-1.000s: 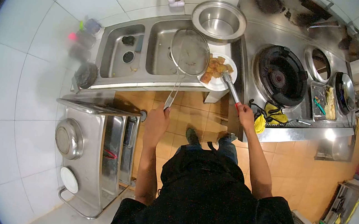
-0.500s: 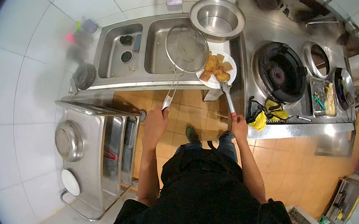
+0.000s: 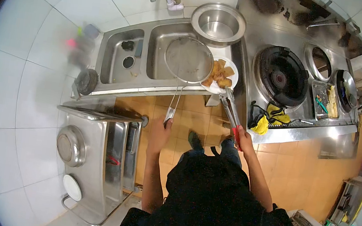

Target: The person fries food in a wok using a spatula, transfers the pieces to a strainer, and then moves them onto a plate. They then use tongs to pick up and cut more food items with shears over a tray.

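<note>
The mesh strainer [image 3: 189, 60] covers part of the white plate [image 3: 232, 69] and some of the fried pieces [image 3: 220, 75] on it, so their number cannot be told. The tips of the tongs [image 3: 229, 106] are lost against the plate's rim; whether they touch it is unclear. The left hand [image 3: 163, 127] wraps the strainer's handle end, hiding it. Items beside the left sink basin [image 3: 79, 43] are blurred into coloured smears. The person's dark top [image 3: 215, 201] hides the floor below and runs off the bottom edge.
</note>
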Available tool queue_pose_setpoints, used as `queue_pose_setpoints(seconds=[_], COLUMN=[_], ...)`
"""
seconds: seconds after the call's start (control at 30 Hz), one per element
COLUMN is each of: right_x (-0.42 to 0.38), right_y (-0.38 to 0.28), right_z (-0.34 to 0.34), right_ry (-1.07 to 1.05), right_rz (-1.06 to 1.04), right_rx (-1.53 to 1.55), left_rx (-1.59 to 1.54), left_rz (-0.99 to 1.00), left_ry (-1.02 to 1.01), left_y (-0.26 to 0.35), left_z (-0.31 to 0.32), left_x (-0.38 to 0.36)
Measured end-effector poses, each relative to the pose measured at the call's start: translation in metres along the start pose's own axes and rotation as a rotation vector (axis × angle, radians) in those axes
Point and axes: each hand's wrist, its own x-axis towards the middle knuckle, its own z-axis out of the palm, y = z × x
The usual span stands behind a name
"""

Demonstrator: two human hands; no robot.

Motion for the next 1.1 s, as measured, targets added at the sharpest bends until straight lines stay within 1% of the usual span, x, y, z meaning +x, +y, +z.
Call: queue_pose_setpoints(seconds=[0.03, 0.07, 0.1, 0.13, 0.17, 0.2, 0.23, 0.27, 0.3, 0.33, 0.37, 0.47, 0.5, 0.53, 0.6, 0.63, 0.67, 0.7, 0.73, 0.77, 0.8, 0.87, 0.9, 0.93, 1.0, 1.07, 1.1], right_x=[-0.016, -0.021, -0.025, -0.029, -0.032, -0.034, -0.036, -0.039, -0.043, -0.048, -0.051, -0.058, -0.06, -0.064, -0.07, -0.074, -0.075, -0.078, -0.086, -0.096, -0.103, -0.111, -0.112, -0.111, -0.105, -0.095, -0.086], right_y=[-0.013, -0.02, -0.025, -0.029, -0.034, -0.039, -0.043, -0.048, -0.052, -0.054, -0.054, -0.044, -0.039, -0.031, -0.022, -0.021, -0.013, -0.002, 0.006, 0.01, 0.016, 0.03, 0.039, 0.048, 0.06, 0.07, 0.074], right_z=[0.003, 0.001, -0.003, -0.007, -0.012, -0.018, -0.025, -0.033, -0.043, -0.057, -0.072, -0.132, -0.156, -0.183, -0.242, -0.271, -0.3, -0.328, -0.353, -0.378, -0.397, -0.432, -0.448, -0.461, -0.483, -0.5, -0.506], right_ry=[-0.05, -0.049, -0.125, -0.201, -0.198, -0.239, -0.277, -0.265, -0.337, -0.412, -0.442, -0.497, -0.499, -0.485, -0.345, -0.245, -0.222, -0.089, 0.041, 0.109, 0.125, 0.332, 0.352, 0.357, 0.383, 0.389, 0.423], right_rz=[-0.002, 0.0, 0.02, 0.041, 0.045, 0.045, 0.043, 0.041, 0.009, -0.027, -0.032, -0.083, -0.113, -0.129, -0.215, -0.24, -0.245, -0.275, -0.294, -0.329, -0.325, -0.291, -0.311, -0.31, -0.311, -0.284, -0.289], right_rx=[0.122, 0.117, 0.202, 0.29, 0.29, 0.371, 0.457, 0.471, 0.529, 0.585, 0.603, 0.701, 0.705, 0.709, 0.571, 0.509, 0.517, 0.483, 0.444, 0.381, 0.372, 0.353, 0.343, 0.341, 0.394, 0.421, 0.385], left_rx=[-0.034, -0.068, -0.072, -0.134, -0.195, -0.195, -0.369, -0.54, -0.535, -0.467, -0.398, -0.395, -0.443, -0.448, -0.602, -0.604, -0.607, -0.71, -0.812, -0.903, -0.914, -0.857, -0.783, -0.785, -0.824, -0.808, -0.791], left_rz=[-0.038, -0.077, -0.083, -0.04, 0.007, 0.01, -0.127, -0.264, -0.255, -0.242, -0.225, -0.179, -0.204, -0.185, -0.161, -0.148, -0.135, -0.123, -0.121, -0.21, -0.213, -0.122, -0.047, -0.048, -0.187, -0.154, -0.195], left_ry=[-0.02, -0.041, -0.043, 0.032, 0.107, 0.098, 0.053, 0.003, -0.011, 0.003, 0.023, 0.034, 0.053, 0.044, 0.057, 0.017, -0.004, -0.056, -0.11, -0.204, -0.22, -0.298, -0.295, -0.299, -0.469, -0.478, -0.526], left_y=[-0.002, -0.003, 0.0, 0.004, 0.009, 0.009, 0.007, 0.007, 0.015, 0.024, 0.035, 0.074, 0.095, 0.112, 0.157, 0.191, 0.21, 0.222, 0.256, 0.29, 0.306, 0.333, 0.351, 0.367, 0.398, 0.42, 0.431], left_z=[0.003, 0.007, 0.011, 0.016, 0.022, 0.028, 0.036, 0.045, 0.051, 0.058, 0.065, 0.098, 0.112, 0.133, 0.179, 0.195, 0.223, 0.253, 0.267, 0.275, 0.294, 0.333, 0.346, 0.358, 0.377, 0.398, 0.405], left_x=[-0.001, -0.004, -0.009, -0.015, -0.02, -0.028, -0.037, -0.046, -0.055, -0.065, -0.076, -0.103, -0.111, -0.118, -0.122, -0.126, -0.122, -0.122, -0.125, -0.132, -0.134, -0.133, -0.136, -0.139, -0.139, -0.133, -0.131])
